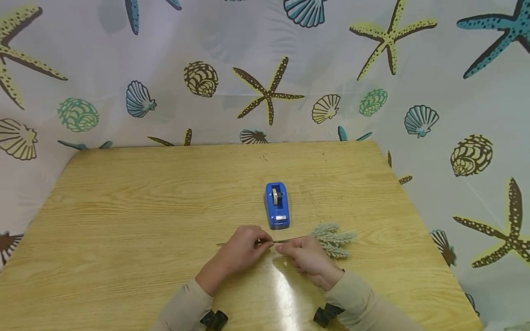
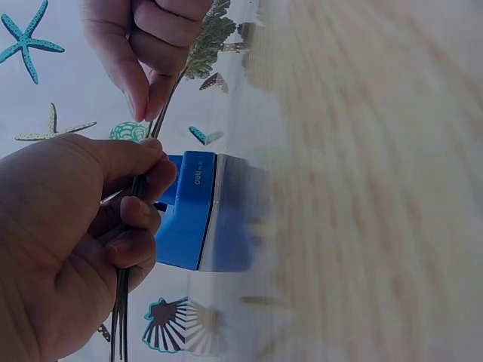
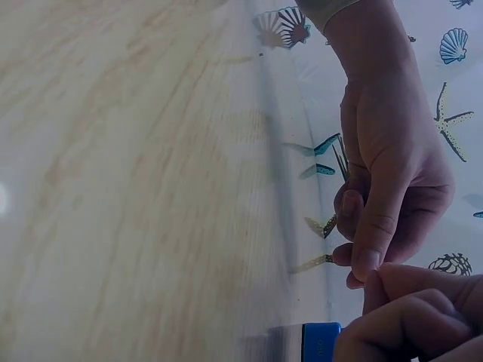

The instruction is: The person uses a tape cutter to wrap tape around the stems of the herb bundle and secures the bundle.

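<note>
Beige sleeves (image 1: 182,308) sit closest to the head camera, black device (image 1: 215,320) strapped at each wrist. Past them, the left hand (image 1: 241,250) pinches a thin bundle of dark stems (image 1: 285,241) crosswise over the wooden table (image 1: 136,230), bare ends sticking out on its left. Just beside it is the right hand (image 1: 310,261), fingers curled; pale green sprigs (image 1: 327,234) at the bundle's other end fan out beyond its knuckles. A blue tape dispenser (image 1: 277,207) stands on the table just past the hands; only this view shows me its tape roll (image 1: 275,196) and full top. Cloth with starfish and shells (image 1: 265,41) hangs behind and at the sides. Left wrist view gives what the head view hides: several separate stems running through the left hand's curled fingers and out to the frame edge. Also the right thumb and forefinger, tips together right at the stems; whether they grip anything, can't tell. Light lettering (image 2: 198,172) shows on the dispenser, sprigs partly visible behind the right hand. Right wrist view: left hand from its other side, thumb tip touching or nearly touching the right fingertips, can't tell which; bit of stem beside the left hand, dispenser cut off at the bottom edge.
</note>
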A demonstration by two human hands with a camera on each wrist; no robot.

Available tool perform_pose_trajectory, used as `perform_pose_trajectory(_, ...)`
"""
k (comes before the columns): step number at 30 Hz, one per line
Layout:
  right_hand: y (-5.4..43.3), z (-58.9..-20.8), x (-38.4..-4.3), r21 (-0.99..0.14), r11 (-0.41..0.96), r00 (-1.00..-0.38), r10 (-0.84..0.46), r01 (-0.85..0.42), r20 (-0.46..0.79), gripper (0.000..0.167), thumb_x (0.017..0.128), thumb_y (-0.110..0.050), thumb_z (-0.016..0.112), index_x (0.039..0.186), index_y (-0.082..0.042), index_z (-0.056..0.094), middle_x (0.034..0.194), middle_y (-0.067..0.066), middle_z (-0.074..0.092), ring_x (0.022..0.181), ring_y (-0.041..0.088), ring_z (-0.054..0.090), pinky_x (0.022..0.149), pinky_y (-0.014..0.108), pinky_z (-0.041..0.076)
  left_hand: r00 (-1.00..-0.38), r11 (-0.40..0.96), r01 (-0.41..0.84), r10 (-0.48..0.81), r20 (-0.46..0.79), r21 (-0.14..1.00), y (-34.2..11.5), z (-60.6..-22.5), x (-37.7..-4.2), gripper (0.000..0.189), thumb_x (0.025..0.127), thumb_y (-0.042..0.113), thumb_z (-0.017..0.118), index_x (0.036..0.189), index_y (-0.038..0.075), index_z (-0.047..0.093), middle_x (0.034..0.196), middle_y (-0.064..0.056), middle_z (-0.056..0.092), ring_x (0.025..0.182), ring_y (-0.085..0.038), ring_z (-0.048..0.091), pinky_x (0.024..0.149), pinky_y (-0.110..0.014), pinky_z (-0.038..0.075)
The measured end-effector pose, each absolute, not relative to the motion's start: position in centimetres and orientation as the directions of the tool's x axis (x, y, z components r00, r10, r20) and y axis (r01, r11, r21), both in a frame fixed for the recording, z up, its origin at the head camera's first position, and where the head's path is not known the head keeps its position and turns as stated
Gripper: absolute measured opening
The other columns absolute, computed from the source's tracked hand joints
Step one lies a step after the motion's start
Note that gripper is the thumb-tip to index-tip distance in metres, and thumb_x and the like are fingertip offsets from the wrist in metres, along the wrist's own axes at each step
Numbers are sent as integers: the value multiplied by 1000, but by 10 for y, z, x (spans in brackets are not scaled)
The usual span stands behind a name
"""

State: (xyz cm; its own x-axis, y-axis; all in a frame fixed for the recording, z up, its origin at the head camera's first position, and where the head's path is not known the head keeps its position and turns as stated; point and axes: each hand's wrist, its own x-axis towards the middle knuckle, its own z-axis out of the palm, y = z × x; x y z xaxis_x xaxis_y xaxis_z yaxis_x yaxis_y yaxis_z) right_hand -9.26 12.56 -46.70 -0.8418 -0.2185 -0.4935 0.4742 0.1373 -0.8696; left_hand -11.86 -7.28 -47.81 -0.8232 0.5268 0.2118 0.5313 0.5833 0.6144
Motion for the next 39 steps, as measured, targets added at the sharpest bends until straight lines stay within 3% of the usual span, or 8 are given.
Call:
perform_pose_trajectory(7, 124, -472, -91, -871, 163, -853, -181, 464, -489, 31, 92, -25, 72, 86, 5, 72, 50, -10, 33, 42, 4, 23, 41, 20, 23, -822, 571, 530, 526, 217, 627, -71, -479, -119, 7, 91, 9, 72, 91, 8, 79, 82, -1, 73, 73, -5, 62, 66, -20, 52)
perform_pose_trajectory(15, 124, -474, -90, -880, 204, -881, -122, 429, -458, 27, 92, -20, 70, 95, 6, 76, 52, -10, 40, 40, 3, 25, 39, 19, 24, -849, 600, 477, 504, 159, 642, -65, -479, -119, 11, 92, 19, 72, 87, 12, 79, 83, 3, 74, 74, -3, 63, 67, -19, 52)
perform_pose_trajectory(39, 134, -479, -91, -867, 237, -871, -126, 438, -475, 26, 89, -24, 74, 97, 0, 79, 49, -11, 38, 40, 2, 26, 39, 18, 23, -857, 617, 459, 496, 137, 639, -55, -486, -122, 13, 92, 18, 72, 82, 12, 77, 78, 4, 72, 68, -2, 58, 63, -19, 48)
